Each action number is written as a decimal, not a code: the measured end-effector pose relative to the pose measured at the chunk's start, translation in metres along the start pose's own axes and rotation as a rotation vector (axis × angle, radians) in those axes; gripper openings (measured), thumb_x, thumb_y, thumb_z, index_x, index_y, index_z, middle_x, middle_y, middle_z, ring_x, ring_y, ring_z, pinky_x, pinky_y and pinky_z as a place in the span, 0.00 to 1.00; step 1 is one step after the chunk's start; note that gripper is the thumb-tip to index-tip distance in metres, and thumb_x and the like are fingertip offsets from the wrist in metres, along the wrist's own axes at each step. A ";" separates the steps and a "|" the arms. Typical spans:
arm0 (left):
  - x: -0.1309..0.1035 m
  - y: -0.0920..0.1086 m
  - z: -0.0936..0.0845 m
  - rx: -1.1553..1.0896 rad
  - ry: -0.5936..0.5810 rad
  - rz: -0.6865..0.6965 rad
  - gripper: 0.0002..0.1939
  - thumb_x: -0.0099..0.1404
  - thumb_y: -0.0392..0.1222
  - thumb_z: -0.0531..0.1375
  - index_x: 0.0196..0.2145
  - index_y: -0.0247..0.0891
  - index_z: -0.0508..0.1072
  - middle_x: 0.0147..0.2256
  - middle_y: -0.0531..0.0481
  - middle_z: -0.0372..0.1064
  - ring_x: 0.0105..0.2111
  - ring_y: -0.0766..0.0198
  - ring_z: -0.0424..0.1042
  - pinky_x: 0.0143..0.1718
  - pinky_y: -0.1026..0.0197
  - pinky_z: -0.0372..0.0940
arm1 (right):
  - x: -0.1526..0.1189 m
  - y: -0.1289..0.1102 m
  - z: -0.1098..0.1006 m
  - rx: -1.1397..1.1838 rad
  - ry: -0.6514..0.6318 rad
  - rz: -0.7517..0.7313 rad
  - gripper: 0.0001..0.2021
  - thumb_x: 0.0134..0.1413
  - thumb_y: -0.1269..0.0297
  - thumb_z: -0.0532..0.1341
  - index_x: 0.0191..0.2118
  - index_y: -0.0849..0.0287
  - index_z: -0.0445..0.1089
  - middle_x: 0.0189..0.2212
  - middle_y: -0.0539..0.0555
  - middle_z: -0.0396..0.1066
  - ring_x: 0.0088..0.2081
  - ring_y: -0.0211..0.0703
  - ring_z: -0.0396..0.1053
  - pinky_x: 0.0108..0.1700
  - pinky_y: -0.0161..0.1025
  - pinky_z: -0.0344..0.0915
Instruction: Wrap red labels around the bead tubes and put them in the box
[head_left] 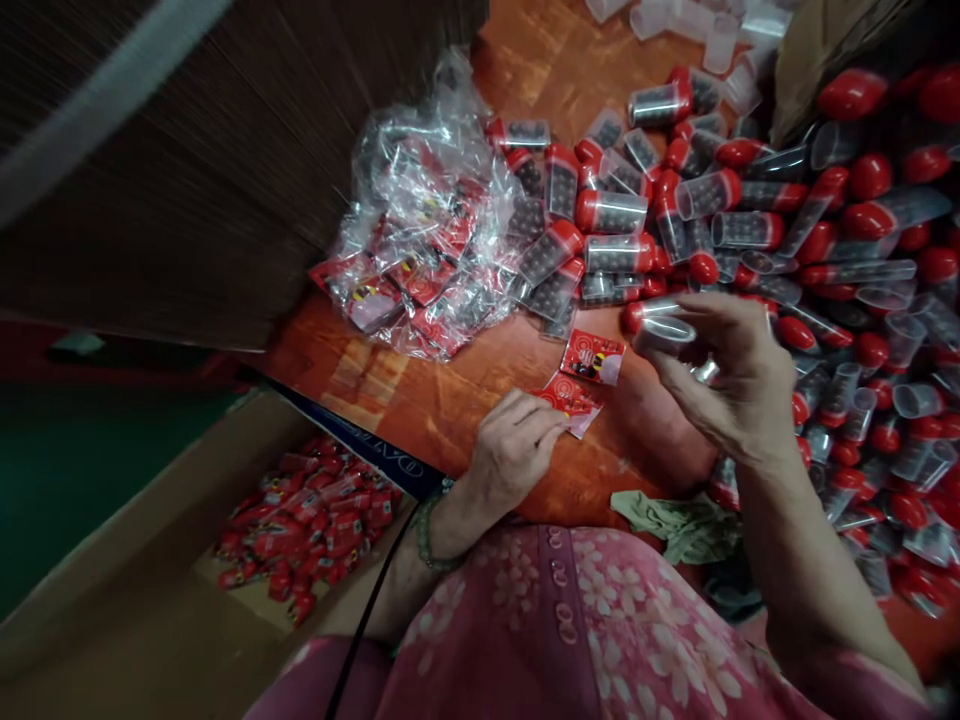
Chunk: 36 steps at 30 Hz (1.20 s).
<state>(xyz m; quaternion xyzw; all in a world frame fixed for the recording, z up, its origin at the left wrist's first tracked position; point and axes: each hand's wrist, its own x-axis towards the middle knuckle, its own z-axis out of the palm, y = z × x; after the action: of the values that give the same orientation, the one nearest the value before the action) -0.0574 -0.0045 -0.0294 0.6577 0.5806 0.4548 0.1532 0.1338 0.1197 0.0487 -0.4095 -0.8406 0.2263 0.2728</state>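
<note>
My left hand [517, 445] has its fingers closed on the edge of a small red printed packet [571, 398] lying on the orange-red tabletop. Just beyond it lies another red printed packet [596, 356], flat and apart from my fingers. My right hand [739, 375] is raised over the table, its thumb and fingers curled around a clear plastic container [667, 332], which is blurred by motion. Beyond both hands, a clear plastic bag [442, 230] holds several more red packets. Red-capped clear containers [615, 212] filled with small dark balls lie heaped beside the bag.
Many red-and-clear containers [885, 350] cover the right side. Loose clear cups [720, 40] lie at the back. Below left, a cardboard box [142, 560] holds a pile of red items [315, 510]. A pale green cloth [675, 525] lies at the table's near edge.
</note>
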 end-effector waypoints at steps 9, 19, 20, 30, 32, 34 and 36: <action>0.011 0.012 -0.026 -0.377 -0.079 -0.267 0.04 0.58 0.38 0.71 0.30 0.36 0.81 0.28 0.49 0.79 0.26 0.68 0.75 0.29 0.67 0.70 | -0.064 -0.032 0.023 0.526 0.163 0.270 0.18 0.58 0.60 0.68 0.52 0.50 0.67 0.40 0.54 0.78 0.39 0.48 0.80 0.41 0.45 0.79; 0.004 0.013 -0.034 -0.407 -0.163 -0.215 0.05 0.59 0.39 0.70 0.30 0.34 0.81 0.28 0.48 0.78 0.26 0.68 0.75 0.28 0.68 0.69 | -0.070 -0.035 0.018 0.404 -0.072 0.020 0.17 0.59 0.72 0.66 0.52 0.50 0.71 0.44 0.53 0.80 0.42 0.44 0.80 0.45 0.40 0.77; 0.003 0.012 -0.034 -0.394 -0.174 -0.211 0.05 0.60 0.39 0.70 0.31 0.34 0.81 0.28 0.47 0.77 0.26 0.68 0.75 0.28 0.68 0.69 | -0.069 -0.036 0.015 0.362 -0.110 0.017 0.16 0.59 0.71 0.65 0.52 0.51 0.71 0.43 0.54 0.80 0.41 0.44 0.80 0.44 0.40 0.77; -0.005 0.009 -0.042 -0.421 -0.358 -0.304 0.04 0.61 0.38 0.68 0.34 0.35 0.82 0.29 0.47 0.78 0.28 0.65 0.76 0.30 0.64 0.70 | -0.057 -0.042 0.012 0.382 -0.332 0.051 0.12 0.63 0.68 0.63 0.51 0.53 0.72 0.42 0.54 0.81 0.40 0.44 0.80 0.44 0.37 0.77; -0.005 0.008 -0.044 -0.444 -0.350 -0.320 0.04 0.62 0.38 0.68 0.34 0.35 0.82 0.30 0.47 0.78 0.29 0.63 0.76 0.31 0.61 0.71 | -0.055 -0.043 0.015 0.387 -0.317 0.053 0.13 0.63 0.68 0.62 0.52 0.52 0.72 0.42 0.54 0.81 0.41 0.44 0.80 0.45 0.37 0.77; -0.004 0.008 -0.046 -0.441 -0.336 -0.319 0.04 0.62 0.38 0.67 0.35 0.36 0.81 0.32 0.46 0.79 0.31 0.61 0.77 0.33 0.59 0.73 | -0.054 -0.044 0.017 0.386 -0.316 0.054 0.13 0.63 0.68 0.62 0.52 0.51 0.72 0.43 0.54 0.81 0.42 0.45 0.81 0.45 0.37 0.78; -0.003 0.009 -0.047 -0.445 -0.342 -0.329 0.04 0.62 0.38 0.67 0.36 0.40 0.81 0.34 0.47 0.80 0.32 0.60 0.78 0.34 0.57 0.74 | -0.054 -0.044 0.020 0.396 -0.317 0.081 0.13 0.63 0.66 0.62 0.52 0.51 0.72 0.43 0.55 0.81 0.42 0.47 0.81 0.44 0.37 0.79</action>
<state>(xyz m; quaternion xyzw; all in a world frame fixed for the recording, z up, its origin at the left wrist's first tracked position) -0.0884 -0.0250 0.0017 0.5724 0.5314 0.4226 0.4598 0.1235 0.0483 0.0453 -0.3409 -0.7950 0.4588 0.2033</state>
